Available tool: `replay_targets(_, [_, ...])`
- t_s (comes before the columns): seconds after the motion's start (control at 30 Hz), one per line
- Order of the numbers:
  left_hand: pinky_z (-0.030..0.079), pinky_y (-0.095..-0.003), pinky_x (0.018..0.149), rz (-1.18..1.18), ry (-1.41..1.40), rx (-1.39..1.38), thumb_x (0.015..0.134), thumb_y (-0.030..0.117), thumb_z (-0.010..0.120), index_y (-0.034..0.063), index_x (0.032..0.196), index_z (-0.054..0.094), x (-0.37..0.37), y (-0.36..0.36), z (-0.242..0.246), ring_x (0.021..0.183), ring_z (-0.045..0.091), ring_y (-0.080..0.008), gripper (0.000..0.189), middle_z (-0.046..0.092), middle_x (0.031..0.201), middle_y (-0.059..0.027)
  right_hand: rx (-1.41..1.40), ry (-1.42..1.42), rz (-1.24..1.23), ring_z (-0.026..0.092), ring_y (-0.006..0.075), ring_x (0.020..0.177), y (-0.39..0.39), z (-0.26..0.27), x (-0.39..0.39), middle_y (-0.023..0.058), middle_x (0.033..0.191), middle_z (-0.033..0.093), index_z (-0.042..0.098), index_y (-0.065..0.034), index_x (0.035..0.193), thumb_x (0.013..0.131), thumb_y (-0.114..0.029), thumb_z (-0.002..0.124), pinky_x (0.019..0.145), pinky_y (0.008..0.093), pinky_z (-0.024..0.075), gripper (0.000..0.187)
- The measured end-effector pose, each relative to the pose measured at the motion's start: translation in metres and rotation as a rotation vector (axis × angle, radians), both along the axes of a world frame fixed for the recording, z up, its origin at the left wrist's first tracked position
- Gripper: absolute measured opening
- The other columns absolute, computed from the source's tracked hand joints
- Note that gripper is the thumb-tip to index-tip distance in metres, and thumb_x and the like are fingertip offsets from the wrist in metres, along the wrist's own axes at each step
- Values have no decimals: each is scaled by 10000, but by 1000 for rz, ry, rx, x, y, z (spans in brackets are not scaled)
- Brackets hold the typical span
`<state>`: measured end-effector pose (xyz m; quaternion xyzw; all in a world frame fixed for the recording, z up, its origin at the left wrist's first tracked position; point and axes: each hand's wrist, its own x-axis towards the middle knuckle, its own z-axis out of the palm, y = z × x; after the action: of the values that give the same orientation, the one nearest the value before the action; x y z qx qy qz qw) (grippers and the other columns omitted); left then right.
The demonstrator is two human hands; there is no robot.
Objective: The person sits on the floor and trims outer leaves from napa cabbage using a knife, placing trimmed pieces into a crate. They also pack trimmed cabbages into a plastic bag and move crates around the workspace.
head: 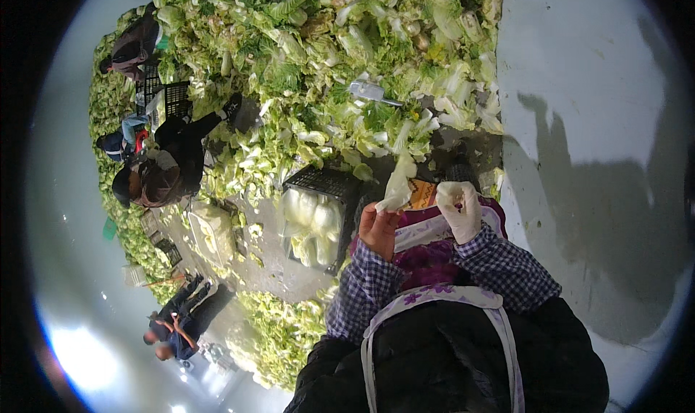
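Note:
Bare, my left hand (378,229) pinches the cuff end of a pale thin glove (399,182), which hangs away from me, limp. To its right my right hand (460,209) wears a whitish glove, its fingers curled with a gap between thumb and fingers; nothing shows in them. Both hands are above my lap, where a purple and white patterned apron (423,236) lies. Beyond them a metal cleaver (370,91) with a dark handle rests on loose cabbage leaves (304,114). Left of my hands, a black plastic crate (343,187) lined with clear film holds trimmed Chinese cabbages (317,217).
Piled Chinese cabbages (271,3) stretch ahead. A pale wall (575,141) bearing shadows rises at the right. A lined crate (212,234) stands farther left. Co-workers (163,174) are by black crates (176,98); two people (179,326) are at lower left. More leaves (279,326) lie nearby.

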<state>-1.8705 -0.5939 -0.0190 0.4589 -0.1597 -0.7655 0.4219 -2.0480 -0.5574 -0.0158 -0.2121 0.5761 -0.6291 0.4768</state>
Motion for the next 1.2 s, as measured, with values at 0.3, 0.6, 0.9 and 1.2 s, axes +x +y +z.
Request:
replay_targets(0.3, [438, -366, 857, -198, 8, 116, 876, 70, 526, 45, 1009, 523, -21, -24, -71, 933, 556, -203, 135, 581, 998, -96, 475, -369, 247, 521, 85, 763, -35, -96, 25, 27, 859, 561, 550, -7, 944, 784, -187, 667, 676, 229, 436, 267])
replay_targets(0.6, [450, -401, 840, -94, -77, 419, 818, 75, 532, 68, 894, 464, 73, -76, -180, 915, 544, -249, 102, 557, 917, -110, 506, -716, -20, 551, 159, 930, -56, -210, 141, 95, 1015, 557, 516, 21, 1028, 777, -154, 674, 797, 277, 460, 344])
replay_targets(0.9, [443, -282, 778, -681, -694, 149, 738, -76, 590, 77, 752, 462, 118, -104, -295, 810, 534, -112, 200, 550, 828, -34, 375, -90, 337, 568, 75, 692, -87, -312, 125, 43, 819, 604, 570, -10, 978, 788, -32, 613, 627, 217, 463, 196])
replay_targets(1.2, [353, -273, 542, -835, -664, -87, 810, -5, 599, 70, 647, 367, 56, -93, -383, 581, 391, -87, 294, 428, 661, -15, 408, 311, 347, 615, 117, 774, -85, -397, 69, 86, 871, 627, 563, -13, 920, 729, -19, 686, 674, 244, 492, 227])
